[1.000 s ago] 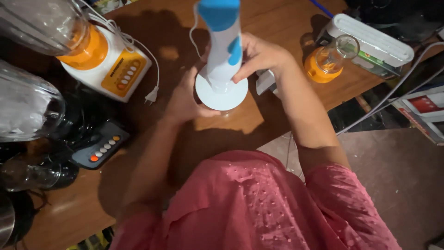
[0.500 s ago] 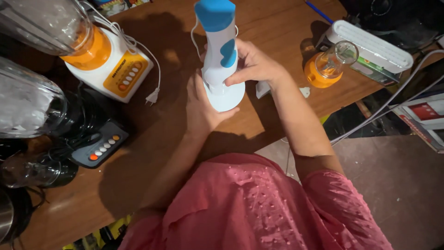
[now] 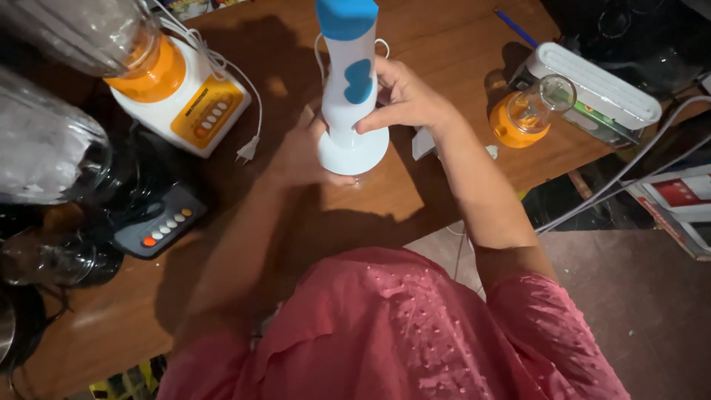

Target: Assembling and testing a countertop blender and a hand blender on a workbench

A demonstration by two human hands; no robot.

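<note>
A white hand blender with a blue top and a blue button (image 3: 349,96) stands upright above the wooden table (image 3: 444,44). My right hand (image 3: 404,100) grips its body from the right, fingers around the white shaft. My left hand (image 3: 304,148) is cupped under and beside its flared white base, holding something clear underneath that is mostly hidden. Its white cord loops behind the blender.
A white and orange blender (image 3: 174,89) with a clear jar and loose plug (image 3: 246,152) stands at the left. A black blender base with buttons (image 3: 159,230) sits nearer. A small orange-based jar (image 3: 529,115) and a white box (image 3: 600,89) are at right.
The hand blender and both hands have shifted slightly; my left hand has moved from the side of the base to lower under it.
</note>
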